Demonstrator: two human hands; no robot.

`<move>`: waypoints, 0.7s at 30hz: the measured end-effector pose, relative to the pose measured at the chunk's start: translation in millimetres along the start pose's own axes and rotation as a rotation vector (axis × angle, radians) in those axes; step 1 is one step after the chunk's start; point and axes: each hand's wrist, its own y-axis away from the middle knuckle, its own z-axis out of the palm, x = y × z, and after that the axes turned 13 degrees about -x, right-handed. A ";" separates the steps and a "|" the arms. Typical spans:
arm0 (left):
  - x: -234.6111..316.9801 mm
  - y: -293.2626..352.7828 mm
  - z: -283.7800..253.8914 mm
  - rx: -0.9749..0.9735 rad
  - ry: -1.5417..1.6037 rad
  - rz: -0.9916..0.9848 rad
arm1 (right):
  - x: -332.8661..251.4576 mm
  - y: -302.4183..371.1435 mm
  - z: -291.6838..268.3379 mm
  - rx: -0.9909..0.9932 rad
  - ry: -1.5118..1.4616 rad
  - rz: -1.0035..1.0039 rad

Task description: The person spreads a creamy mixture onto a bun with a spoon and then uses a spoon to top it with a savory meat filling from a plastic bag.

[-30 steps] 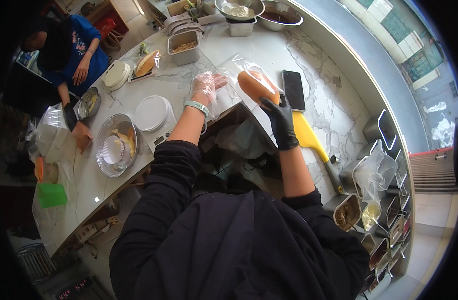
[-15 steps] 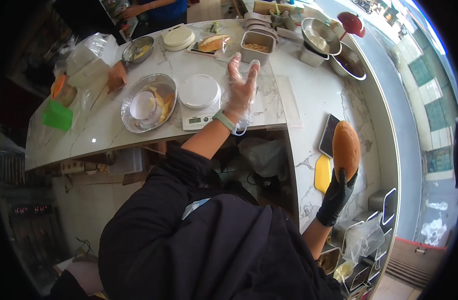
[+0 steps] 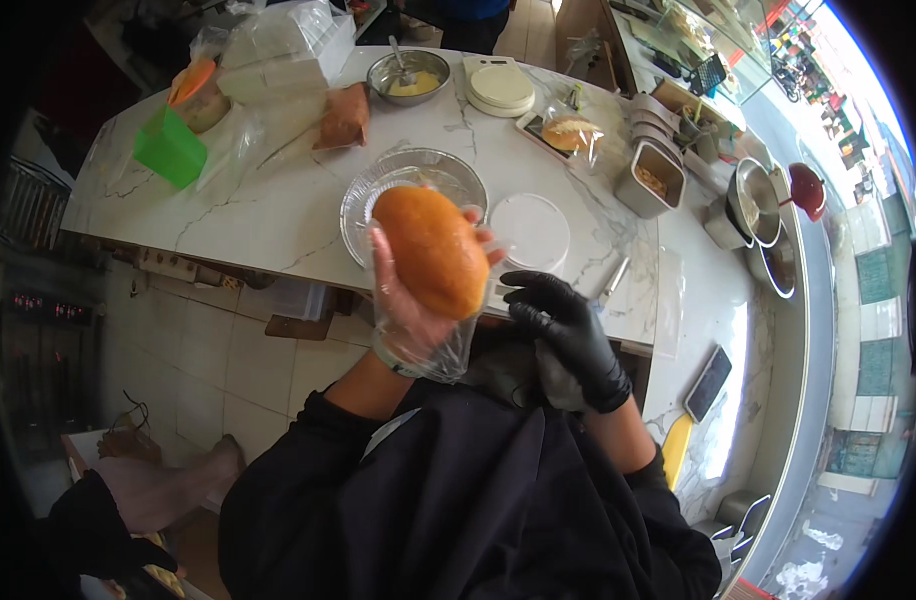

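My left hand (image 3: 410,305), in a clear plastic glove, holds a round orange-brown bun (image 3: 433,250) up in front of me, above a wide metal bowl (image 3: 378,190) near the counter's front edge. My right hand (image 3: 568,335), in a black glove, hovers just right of the bun at the counter edge. Its fingers are apart and hold nothing. A white round lid (image 3: 530,230) lies beside the bowl, near my right hand.
The marble counter (image 3: 278,215) carries a green box (image 3: 168,148), a brown bag (image 3: 346,118), a small metal bowl (image 3: 408,75), a white scale (image 3: 500,88), a bagged bun (image 3: 570,132), steel tubs (image 3: 650,175) and pots (image 3: 753,210). A phone (image 3: 710,382) lies at the right.
The bun has passed from my black-gloved right hand to my left hand. My right hand now holds nothing. My head has turned, so the counter sits differently in view.
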 end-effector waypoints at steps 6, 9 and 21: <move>142.3 14.0 -34.1 0.214 -0.194 0.182 | -19.9 -183.0 -44.7 0.092 0.130 -0.174; 187.5 14.1 -49.2 0.256 -0.290 0.261 | 26.9 -304.0 -80.0 0.248 0.182 -0.068; 258.2 -16.7 -82.6 0.353 -0.251 0.184 | 80.1 -405.2 -85.3 0.491 0.211 0.037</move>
